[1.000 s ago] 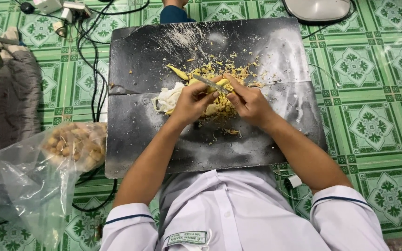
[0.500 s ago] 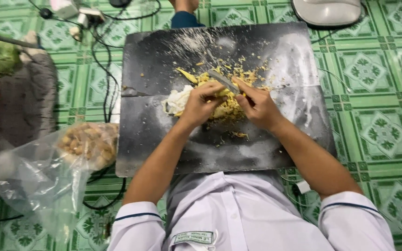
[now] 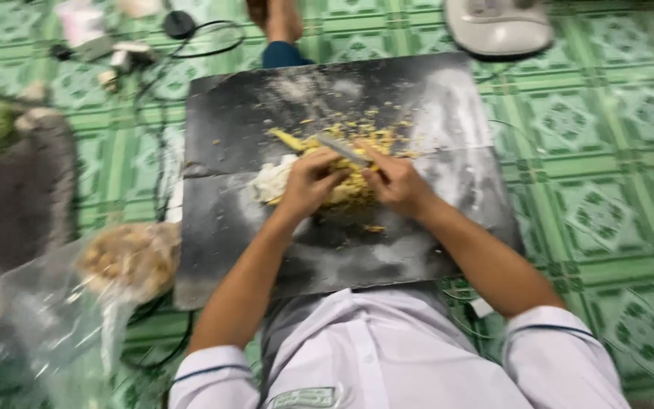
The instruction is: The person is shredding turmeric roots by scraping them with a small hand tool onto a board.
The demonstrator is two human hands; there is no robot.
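Note:
A dark sheet lies on the tiled floor with a heap of chopped yellow bits and a white lump on it. My left hand presses down on the yellow pile beside the white lump. My right hand grips the handle of a knife, whose blade points up-left over the pile. The frame is blurred, so fine detail of the food is unclear.
A clear plastic bag of brownish pieces lies left of the sheet. Cables and small devices sit at the upper left, a white appliance at the top right. Another person's foot rests beyond the sheet. A grey cloth lies far left.
The view has shifted, so the sheet and hands sit slightly right and lower. Both hands stay on the yellow pile with the knife; the picture has become blurrier.

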